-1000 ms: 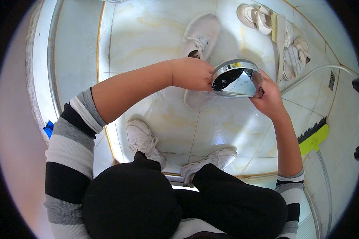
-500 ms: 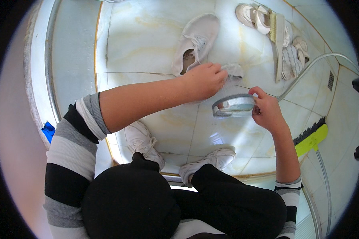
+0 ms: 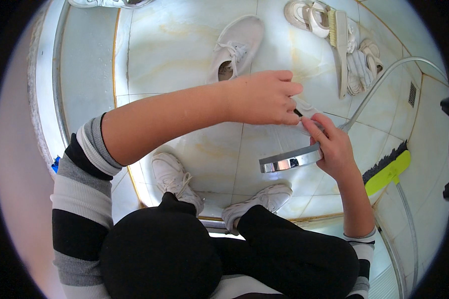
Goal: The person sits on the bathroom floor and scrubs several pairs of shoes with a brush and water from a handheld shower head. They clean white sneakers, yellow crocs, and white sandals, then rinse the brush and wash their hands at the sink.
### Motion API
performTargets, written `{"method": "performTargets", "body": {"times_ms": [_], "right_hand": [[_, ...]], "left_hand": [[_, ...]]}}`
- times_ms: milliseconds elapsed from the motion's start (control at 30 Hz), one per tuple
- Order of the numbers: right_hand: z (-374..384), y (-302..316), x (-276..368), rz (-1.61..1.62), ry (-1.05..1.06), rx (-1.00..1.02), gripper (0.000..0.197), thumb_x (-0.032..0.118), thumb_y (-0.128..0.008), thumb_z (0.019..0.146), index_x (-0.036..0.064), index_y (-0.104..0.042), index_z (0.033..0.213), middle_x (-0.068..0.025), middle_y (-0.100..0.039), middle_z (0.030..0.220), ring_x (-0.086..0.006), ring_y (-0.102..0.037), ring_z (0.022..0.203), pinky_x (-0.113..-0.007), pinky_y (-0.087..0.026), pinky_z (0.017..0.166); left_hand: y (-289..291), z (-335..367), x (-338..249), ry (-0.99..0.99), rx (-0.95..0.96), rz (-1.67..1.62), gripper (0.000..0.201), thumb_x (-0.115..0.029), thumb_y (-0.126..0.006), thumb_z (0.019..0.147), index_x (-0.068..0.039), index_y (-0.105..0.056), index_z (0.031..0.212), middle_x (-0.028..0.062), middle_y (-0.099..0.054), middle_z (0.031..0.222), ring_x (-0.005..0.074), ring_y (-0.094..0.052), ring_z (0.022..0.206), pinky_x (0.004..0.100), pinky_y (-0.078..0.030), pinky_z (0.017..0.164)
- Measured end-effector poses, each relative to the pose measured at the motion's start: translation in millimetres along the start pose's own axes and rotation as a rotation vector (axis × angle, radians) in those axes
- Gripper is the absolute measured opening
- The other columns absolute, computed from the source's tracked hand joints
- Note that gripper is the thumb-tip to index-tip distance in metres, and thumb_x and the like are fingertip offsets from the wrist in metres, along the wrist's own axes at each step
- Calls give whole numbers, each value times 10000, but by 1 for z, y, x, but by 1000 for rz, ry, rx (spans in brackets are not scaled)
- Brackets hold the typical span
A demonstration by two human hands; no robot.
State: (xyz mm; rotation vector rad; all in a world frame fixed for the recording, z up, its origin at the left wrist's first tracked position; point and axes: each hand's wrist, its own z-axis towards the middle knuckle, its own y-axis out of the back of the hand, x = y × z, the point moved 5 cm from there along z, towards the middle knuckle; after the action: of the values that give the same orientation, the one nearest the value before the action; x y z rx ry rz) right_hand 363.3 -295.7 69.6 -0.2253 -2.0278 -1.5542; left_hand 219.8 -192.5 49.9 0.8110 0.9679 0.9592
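My right hand [image 3: 334, 147] is closed round a chrome shower head [image 3: 291, 159], its round disc seen nearly edge-on. A silvery hose [image 3: 379, 79] runs from that hand toward the upper right. My left hand [image 3: 272, 98] has curled fingers, and its fingertips come close to my right fingers. Between them shows part of a white thing [image 3: 307, 106] with a small dark spot, mostly hidden, so its kind is unclear. Just beyond my left wrist, a white lace-up shoe [image 3: 238, 42] lies on the tiles, its heel partly covered by my arm.
White-cream sandals [image 3: 307, 17] and a long-handled scrub brush [image 3: 340, 55] lie at the upper right, beside more pale footwear [image 3: 359, 72]. A lime-green broom [image 3: 389, 172] leans at right. My white shoes [image 3: 172, 177] stand on marbled tiles. A floor drain [image 3: 412, 93] sits near the wall.
My left hand has shifted right and down to meet my right hand. The shower head has dropped lower and turned edge-on. Spray seen near my left fingers earlier no longer shows there.
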Motion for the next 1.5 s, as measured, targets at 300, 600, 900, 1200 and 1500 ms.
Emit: {"method": "performTargets", "body": {"times_ms": [300,600,900,1200,1500], "right_hand": [[1,-37,-11,8,-111,199,613,89,-726,710,70,-482,1272,-116,-482,1366,-324,-644,751,-407,-526,643],[-25,-34,-29,103,-193,155,542,43,-698,656,101,-536,1170,-53,-520,1342,-303,-653,767,-393,-523,630],[-25,-29,-38,210,-355,212,444,21,-645,658,89,-517,1077,-106,-598,886,-331,-619,743,-425,-494,613],[-12,-49,-23,85,-262,355,661,75,-633,681,68,-463,1319,-98,-583,939,-312,-632,734,-421,-511,617],[-7,-51,-23,106,-298,397,644,53,-652,676,171,-407,1260,-134,-613,974,-366,-637,778,-457,-512,642]], "left_hand": [[-25,-14,7,52,92,87,115,-219,-622,749,-129,-560,789,-4,-527,787,185,-497,885,331,-435,791],[-50,-28,-5,421,154,28,229,-273,-659,794,-75,-619,687,46,-536,903,205,-560,853,325,-485,634],[-61,-23,1,743,201,22,115,-196,-663,729,-85,-644,752,82,-518,1011,245,-598,852,380,-521,596],[-54,-34,-5,781,193,-74,163,-145,-650,737,-106,-635,895,77,-514,1021,251,-593,909,381,-525,648],[-61,-18,3,396,418,22,115,-237,-656,745,-127,-671,719,49,-559,962,217,-604,889,367,-496,706]]}}
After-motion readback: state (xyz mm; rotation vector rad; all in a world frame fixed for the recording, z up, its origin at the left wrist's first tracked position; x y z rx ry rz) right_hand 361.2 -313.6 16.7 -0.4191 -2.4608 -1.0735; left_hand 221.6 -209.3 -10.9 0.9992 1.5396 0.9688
